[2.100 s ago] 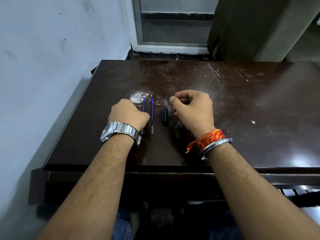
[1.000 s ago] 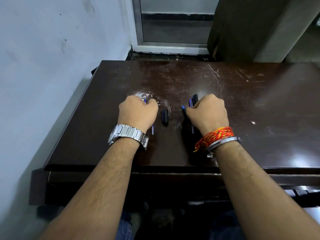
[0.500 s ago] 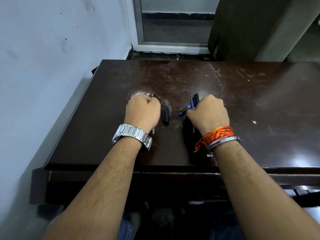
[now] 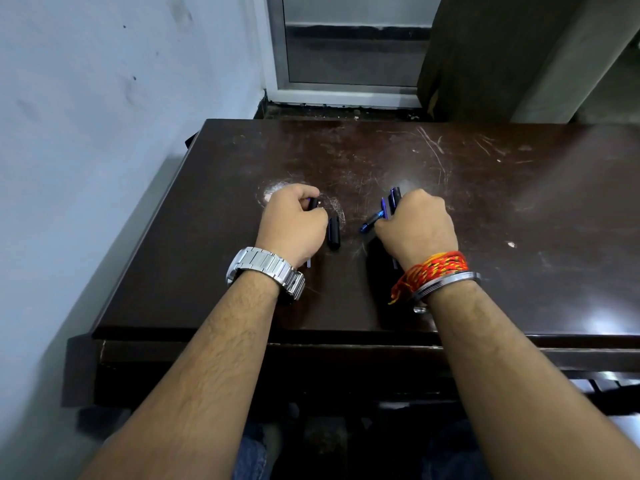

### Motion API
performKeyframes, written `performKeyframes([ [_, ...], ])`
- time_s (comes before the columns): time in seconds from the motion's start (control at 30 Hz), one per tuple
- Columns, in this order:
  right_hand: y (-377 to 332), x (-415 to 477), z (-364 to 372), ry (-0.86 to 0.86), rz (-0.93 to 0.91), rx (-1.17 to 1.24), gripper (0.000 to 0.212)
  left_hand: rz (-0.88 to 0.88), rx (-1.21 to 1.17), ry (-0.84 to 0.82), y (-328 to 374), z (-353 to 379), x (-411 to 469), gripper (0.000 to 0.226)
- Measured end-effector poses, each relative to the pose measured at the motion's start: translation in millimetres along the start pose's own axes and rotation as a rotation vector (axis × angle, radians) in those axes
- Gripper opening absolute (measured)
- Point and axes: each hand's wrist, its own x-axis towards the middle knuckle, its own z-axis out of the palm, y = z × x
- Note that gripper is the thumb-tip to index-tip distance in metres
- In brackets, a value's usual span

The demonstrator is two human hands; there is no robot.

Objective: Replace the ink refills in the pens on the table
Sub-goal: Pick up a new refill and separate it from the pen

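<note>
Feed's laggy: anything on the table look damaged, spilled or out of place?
No spill. The table top is scratched, with a white scuffed patch by the left hand, which grips a dark piece. A dark pen part lies loose between the hands; the right hand grips several pens, one blue piece jutting sideways.

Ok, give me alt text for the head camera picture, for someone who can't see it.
Seen from above, a person's left hand grips a dark pen piece and the right hand grips several blue pen parts over a scratched dark table. A short dark piece lies on the table between the hands.
</note>
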Motion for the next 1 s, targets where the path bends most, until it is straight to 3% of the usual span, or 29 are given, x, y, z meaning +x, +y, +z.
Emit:
performKeyframes([
  [0.17,-0.3,-0.4,1.1,0.052,-0.003,0.05,0.027,0.03,-0.049,-0.008,0.2,0.8,-2.1,0.029],
  [0.37,-8.3,-4.1,-3.2,0.289,-0.079,0.093,0.03,0.064,-0.096,-0.048,1.8,4.3,-4.3,0.023],
  [0.7,-16.4,-1.9,-5.5,0.169,-0.015,1.116,0.008,0.022,-0.174,-0.212,6.2,3.5,-9.5,0.024],
  [0.87,-16.7,0.1,-5.6,0.178,-0.065,1.265,0.005,0.023,-0.186,-0.262,10.1,3.4,-14.1,0.025],
  [1.0,-15.5,-1.3,-5.8,0.187,-0.134,1.2,0.012,0.047,-0.183,-0.277,9.2,3.7,-13.4,0.028],
])
